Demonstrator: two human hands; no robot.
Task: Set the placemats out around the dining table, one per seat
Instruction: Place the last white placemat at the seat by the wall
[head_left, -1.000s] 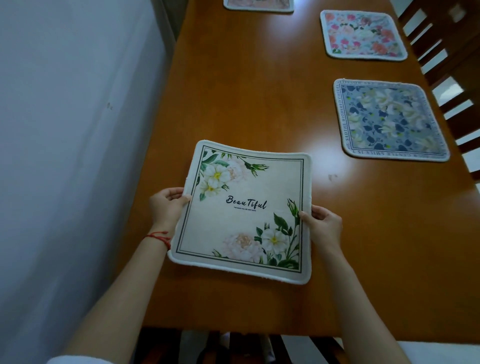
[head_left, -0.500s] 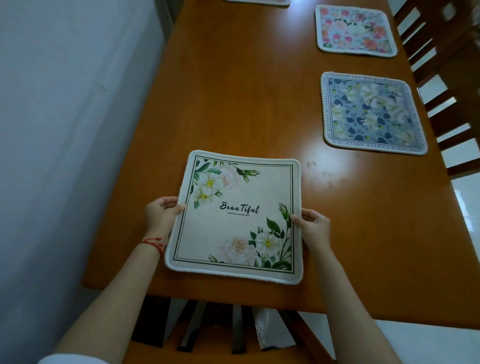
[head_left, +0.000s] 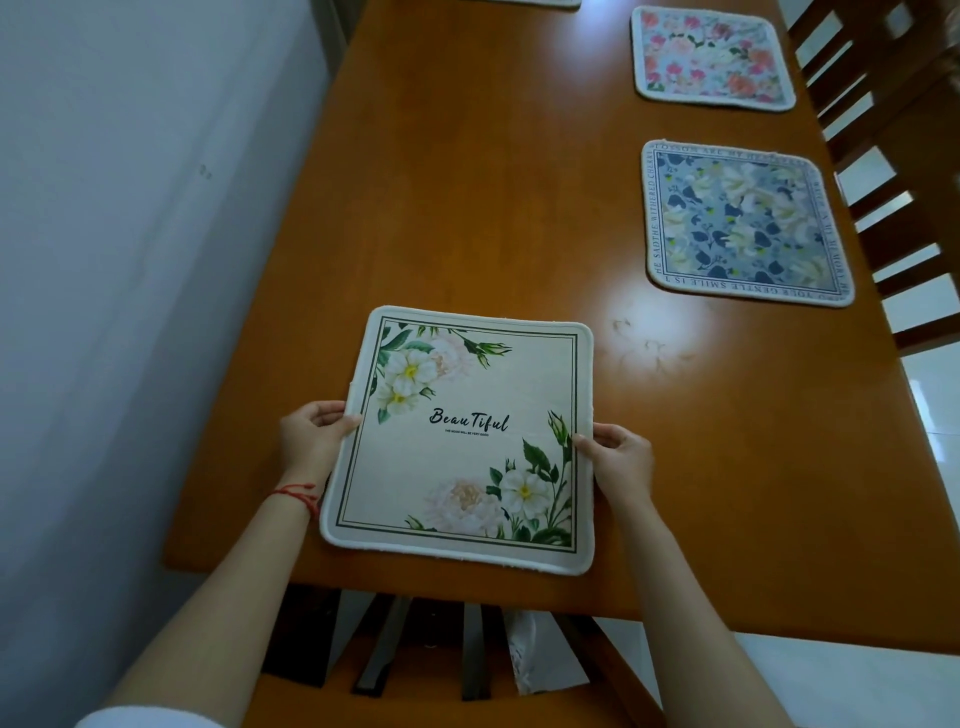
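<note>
Cream "Beautiful" placemat (head_left: 467, 436) lies at the near end of the wooden dining table (head_left: 467, 208). Left hand (head_left: 311, 441) and right hand (head_left: 621, 462) pinch its side edges. Beyond it, toward the table's right edge, lie a blue floral placemat (head_left: 743, 223) and a pink floral placemat (head_left: 711, 57).

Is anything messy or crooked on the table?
Mostly tidy. The cream placemat, held at its sides by the left hand and right hand, sits slightly turned against the table edge. Faint smudges mark the wood beside it. The blue placemat and pink placemat lie flat.
</note>
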